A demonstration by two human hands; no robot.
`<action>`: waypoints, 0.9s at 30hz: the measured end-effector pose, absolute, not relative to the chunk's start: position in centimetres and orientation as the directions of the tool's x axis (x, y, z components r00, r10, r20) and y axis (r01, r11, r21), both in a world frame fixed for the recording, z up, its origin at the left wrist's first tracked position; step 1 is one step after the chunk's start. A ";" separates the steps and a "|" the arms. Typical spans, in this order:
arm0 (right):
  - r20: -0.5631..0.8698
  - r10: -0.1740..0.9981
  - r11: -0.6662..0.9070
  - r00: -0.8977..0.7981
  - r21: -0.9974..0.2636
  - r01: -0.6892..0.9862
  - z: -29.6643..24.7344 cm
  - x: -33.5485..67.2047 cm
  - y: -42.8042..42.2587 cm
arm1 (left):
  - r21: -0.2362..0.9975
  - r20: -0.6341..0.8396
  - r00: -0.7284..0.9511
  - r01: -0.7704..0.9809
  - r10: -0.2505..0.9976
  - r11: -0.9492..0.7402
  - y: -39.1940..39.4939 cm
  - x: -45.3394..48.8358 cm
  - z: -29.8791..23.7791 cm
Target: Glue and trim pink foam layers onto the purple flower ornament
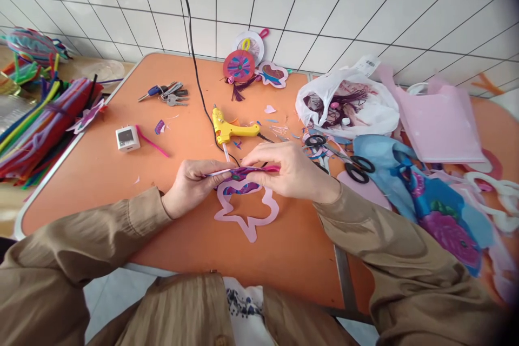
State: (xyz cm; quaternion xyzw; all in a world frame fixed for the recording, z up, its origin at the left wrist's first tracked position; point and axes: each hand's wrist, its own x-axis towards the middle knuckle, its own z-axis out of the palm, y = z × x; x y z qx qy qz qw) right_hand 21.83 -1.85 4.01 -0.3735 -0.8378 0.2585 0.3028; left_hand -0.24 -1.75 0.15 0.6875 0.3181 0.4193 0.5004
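Purple-patterned, flat, thin-edged craft piece [240, 173] is pinched between left hand [190, 186] and right hand [298, 170] above an orange tabletop [292, 259], apparently being aligned; the next move likely calls for steady pressure.

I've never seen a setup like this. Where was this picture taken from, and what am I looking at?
There is no robot here, just a person's two bare hands. The camera is worn on the head and looks forward and down. The left hand and right hand together hold a small patterned piece, seen nearly edge-on, so its shape is hard to tell. Just below it in the picture is a pink cut-out outline. On the orange table lie a yellow glue gun, keys, black-handled scissors and a white plastic bag.
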 end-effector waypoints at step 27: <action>0.303 0.826 0.517 -0.475 -0.743 0.424 4.2 21.8 -1.8 | 0.992 0.038 0.506 0.087 0.862 -0.094 -2.1 -0.1 1.9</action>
